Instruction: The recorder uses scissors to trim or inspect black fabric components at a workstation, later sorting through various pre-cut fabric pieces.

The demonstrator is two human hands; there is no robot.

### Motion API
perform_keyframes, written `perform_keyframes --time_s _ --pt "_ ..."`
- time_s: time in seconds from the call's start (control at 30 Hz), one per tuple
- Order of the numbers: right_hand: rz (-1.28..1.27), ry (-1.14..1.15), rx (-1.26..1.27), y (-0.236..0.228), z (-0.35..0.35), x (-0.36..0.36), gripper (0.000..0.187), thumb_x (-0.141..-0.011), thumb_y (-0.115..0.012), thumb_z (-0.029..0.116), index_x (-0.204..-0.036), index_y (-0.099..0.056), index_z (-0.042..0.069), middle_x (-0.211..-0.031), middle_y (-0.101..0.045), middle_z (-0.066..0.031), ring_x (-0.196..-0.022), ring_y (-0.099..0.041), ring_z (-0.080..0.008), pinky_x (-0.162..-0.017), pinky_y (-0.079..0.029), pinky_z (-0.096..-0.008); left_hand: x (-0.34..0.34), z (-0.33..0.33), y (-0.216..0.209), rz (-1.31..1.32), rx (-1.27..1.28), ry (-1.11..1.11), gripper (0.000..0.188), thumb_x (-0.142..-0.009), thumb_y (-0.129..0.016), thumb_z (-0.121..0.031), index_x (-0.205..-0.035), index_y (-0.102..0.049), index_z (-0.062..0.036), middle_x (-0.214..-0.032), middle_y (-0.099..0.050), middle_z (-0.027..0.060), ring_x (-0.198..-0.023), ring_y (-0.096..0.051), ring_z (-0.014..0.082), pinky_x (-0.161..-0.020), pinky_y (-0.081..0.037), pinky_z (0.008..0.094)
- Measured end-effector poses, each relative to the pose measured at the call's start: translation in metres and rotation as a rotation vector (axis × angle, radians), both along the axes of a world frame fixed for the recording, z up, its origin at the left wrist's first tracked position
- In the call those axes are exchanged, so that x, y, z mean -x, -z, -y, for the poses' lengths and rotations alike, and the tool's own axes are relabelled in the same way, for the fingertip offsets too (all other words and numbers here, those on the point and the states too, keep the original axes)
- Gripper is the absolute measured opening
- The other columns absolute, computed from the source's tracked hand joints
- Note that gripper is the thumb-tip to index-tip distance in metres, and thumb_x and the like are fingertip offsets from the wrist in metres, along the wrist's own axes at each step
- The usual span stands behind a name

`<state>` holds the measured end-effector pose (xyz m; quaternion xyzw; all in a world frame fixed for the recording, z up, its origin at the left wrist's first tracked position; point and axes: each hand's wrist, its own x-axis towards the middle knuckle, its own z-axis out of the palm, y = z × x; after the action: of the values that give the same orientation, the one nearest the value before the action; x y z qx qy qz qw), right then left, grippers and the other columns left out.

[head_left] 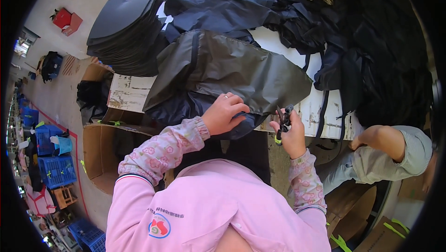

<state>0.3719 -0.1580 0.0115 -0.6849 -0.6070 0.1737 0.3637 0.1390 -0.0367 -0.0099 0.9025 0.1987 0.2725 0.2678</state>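
Note:
A dark grey sewn fabric piece (232, 68) with a black strip across it lies over the near edge of the table. My left hand (224, 114), a ring on one finger, is closed on its near edge, with the fingertips curled at the fabric. In my right hand (292, 136) is a small pair of black scissors (284, 118), their dark blades pointing up beside the fabric's right corner. Something yellow-green shows on the scissors' lower handle. Below the grey piece hangs darker navy fabric (179, 108).
A tall stack of black sheets (125, 20) stands at the back left. Loose black fabric (260, 10) covers the back, with a large heap (385, 52) on the right. An open cardboard box (100, 152) is at left. Another person's arm (383, 141) is at the right.

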Motion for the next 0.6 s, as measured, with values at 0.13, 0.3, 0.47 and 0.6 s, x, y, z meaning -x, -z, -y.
perform_keyframes --time_s 0.13,0.3,0.47,0.6 --pt "-0.209 0.067 -0.008 0.014 -0.006 0.022 0.041 -0.073 -0.083 0.011 -0.106 -0.060 0.008 -0.089 -0.064 -0.0072 -0.081 -0.056 -0.0300 -0.074 -0.044 -0.0384 -0.028 0.011 0.021 -0.018 -0.021 -0.118 0.024 -0.076 -0.074 -0.014 -0.099 -0.064 -0.0108 -0.098 -0.057 0.0077 -0.096 -0.055 0.0283 -0.085 -0.040 0.0410" --pt "0.091 0.103 0.109 0.050 -0.022 0.017 0.038 -0.068 -0.078 0.001 -0.099 -0.057 0.009 -0.092 -0.068 -0.0065 -0.086 -0.060 -0.0336 -0.075 -0.045 -0.0428 -0.036 0.012 0.053 -0.093 0.011 -0.128 0.022 -0.077 -0.074 -0.013 -0.096 -0.064 -0.0103 -0.098 -0.058 0.0079 -0.097 -0.055 0.0288 -0.086 -0.041 0.0414" --pt "0.055 0.135 0.135 0.076 -0.008 -0.011 0.030 -0.069 -0.072 -0.001 -0.093 -0.055 0.008 -0.081 -0.068 -0.0103 -0.077 -0.061 -0.0369 -0.071 -0.045 -0.0460 -0.013 0.011 0.050 0.006 0.060 -0.106 0.019 -0.077 -0.073 -0.012 -0.094 -0.066 -0.0087 -0.100 -0.060 0.0095 -0.101 -0.056 0.0301 -0.088 -0.043 0.0412" --pt "0.083 0.133 0.163 0.064 0.005 -0.020 0.031 -0.068 -0.072 -0.002 -0.093 -0.055 0.008 -0.083 -0.069 -0.0086 -0.078 -0.063 -0.0350 -0.071 -0.045 -0.0453 0.044 -0.002 0.032 0.051 0.043 -0.345 0.021 -0.078 -0.071 -0.007 -0.098 -0.066 -0.0069 -0.103 -0.062 0.0112 -0.103 -0.057 0.0325 -0.091 -0.045 0.0408"
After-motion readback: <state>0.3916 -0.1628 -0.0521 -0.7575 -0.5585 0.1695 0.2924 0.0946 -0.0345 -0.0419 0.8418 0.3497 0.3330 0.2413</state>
